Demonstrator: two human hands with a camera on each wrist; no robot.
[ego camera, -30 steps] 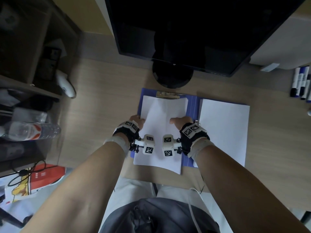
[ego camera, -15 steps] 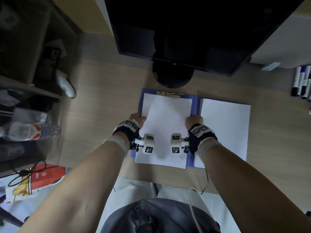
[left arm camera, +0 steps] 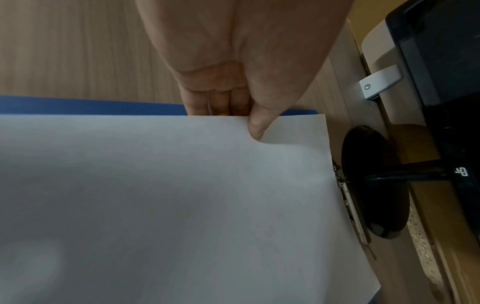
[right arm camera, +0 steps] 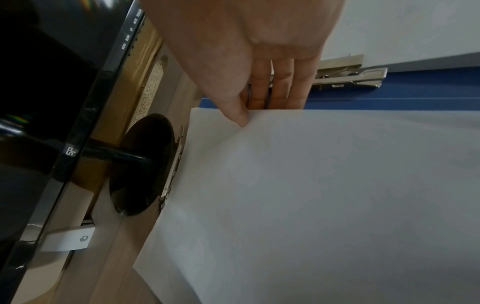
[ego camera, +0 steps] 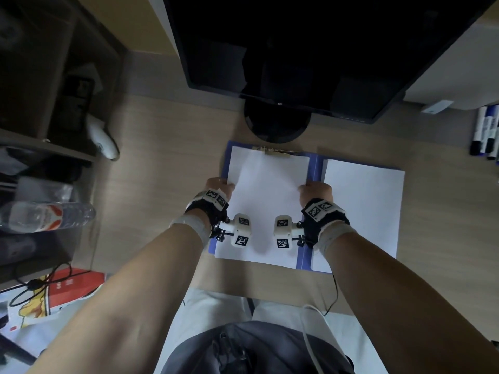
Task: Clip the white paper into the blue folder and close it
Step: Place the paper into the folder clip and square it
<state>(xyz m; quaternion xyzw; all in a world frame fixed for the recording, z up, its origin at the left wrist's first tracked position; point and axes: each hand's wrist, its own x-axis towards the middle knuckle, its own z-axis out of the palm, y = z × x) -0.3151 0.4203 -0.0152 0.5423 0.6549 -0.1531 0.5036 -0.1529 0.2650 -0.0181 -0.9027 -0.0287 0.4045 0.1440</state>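
Observation:
The blue folder (ego camera: pixel 315 168) lies open on the desk, below the monitor stand. A white paper sheet (ego camera: pixel 266 201) lies over its left half, top edge at the metal clip (ego camera: pixel 275 151). My left hand (ego camera: pixel 219 186) pinches the sheet's left edge, thumb on top, fingers underneath (left arm camera: pixel 221 102). My right hand (ego camera: pixel 314 188) pinches the right edge the same way, thumb (right arm camera: pixel 237 115) on top. A second metal clip (right arm camera: pixel 348 76) runs along the folder's spine beside my right fingers. More white paper (ego camera: pixel 361 209) covers the folder's right half.
The black monitor stand (ego camera: pixel 276 125) sits just beyond the folder's top edge, with the monitor (ego camera: pixel 310 49) overhanging. Markers (ego camera: pixel 484 133) lie at the far right. A water bottle (ego camera: pixel 46 215) and shelving stand off the desk's left side.
The sheet slid up toward the top clip and flattened out. My right hand moved from the sheet's middle out to its right edge; the left hand stayed on the left edge.

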